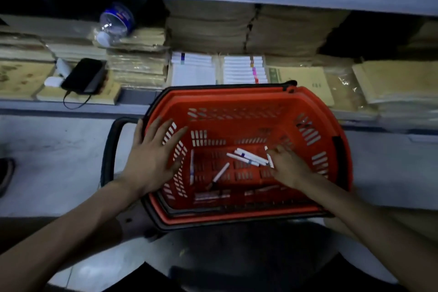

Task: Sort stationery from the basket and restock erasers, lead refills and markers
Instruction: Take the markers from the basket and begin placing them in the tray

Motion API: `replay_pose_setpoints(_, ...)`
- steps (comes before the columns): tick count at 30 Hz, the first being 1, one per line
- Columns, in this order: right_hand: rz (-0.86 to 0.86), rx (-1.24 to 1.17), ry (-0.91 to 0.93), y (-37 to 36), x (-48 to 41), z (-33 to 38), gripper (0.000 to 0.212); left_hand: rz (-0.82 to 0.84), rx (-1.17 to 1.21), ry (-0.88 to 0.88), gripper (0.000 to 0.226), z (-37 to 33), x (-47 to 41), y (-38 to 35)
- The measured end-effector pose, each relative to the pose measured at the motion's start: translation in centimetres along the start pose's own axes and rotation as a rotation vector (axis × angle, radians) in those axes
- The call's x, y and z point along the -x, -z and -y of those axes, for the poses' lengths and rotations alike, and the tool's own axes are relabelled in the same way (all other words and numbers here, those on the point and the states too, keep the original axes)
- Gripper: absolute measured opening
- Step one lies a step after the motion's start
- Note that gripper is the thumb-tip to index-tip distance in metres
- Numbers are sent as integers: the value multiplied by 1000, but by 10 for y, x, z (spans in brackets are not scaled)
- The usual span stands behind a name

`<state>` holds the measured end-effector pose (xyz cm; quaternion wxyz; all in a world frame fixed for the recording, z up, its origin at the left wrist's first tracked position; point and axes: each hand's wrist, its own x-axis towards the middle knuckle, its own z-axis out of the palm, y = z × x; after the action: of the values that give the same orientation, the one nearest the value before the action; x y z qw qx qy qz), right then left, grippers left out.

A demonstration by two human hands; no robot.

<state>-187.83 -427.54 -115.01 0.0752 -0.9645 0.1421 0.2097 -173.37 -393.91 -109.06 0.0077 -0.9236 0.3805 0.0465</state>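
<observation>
Open left hand (151,156) steadies the red plastic basket (237,102); right hand (289,169), centre-right, only fingertip-pinches one white marker (269,160), which may slip.

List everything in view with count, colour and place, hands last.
basket: one, red with black handles, in front of the lower shelf
white markers: about six, white, loose on the basket floor
flat packs: count unclear, pale, by the basket's near wall
phone: one, black, on the shelf at left, cable attached
water bottle: one, clear with blue label, lying on the stacks at left
brown paper stacks: many, brown, along the shelf
white notebooks: two stacks, white, behind the basket
left hand: open, flat on the basket's left rim
right hand: inside the basket, fingers apparently pinching one marker
</observation>
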Motion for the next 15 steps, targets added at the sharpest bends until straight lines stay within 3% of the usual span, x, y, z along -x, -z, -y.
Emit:
replay_pose_setpoints(3, -6, -72, -52, -22, 9, 2, 51, -36, -4, 19, 82, -6, 3, -3)
replay_pose_setpoints(10, 235, -155, -305, -73, 18, 0, 39, -61, -135, -40, 86, -23, 37, -10)
replay_pose_setpoints(15, 98, -245, -531, -96, -27, -6, 45, -82, -144, -39, 81, -29, 52, -12)
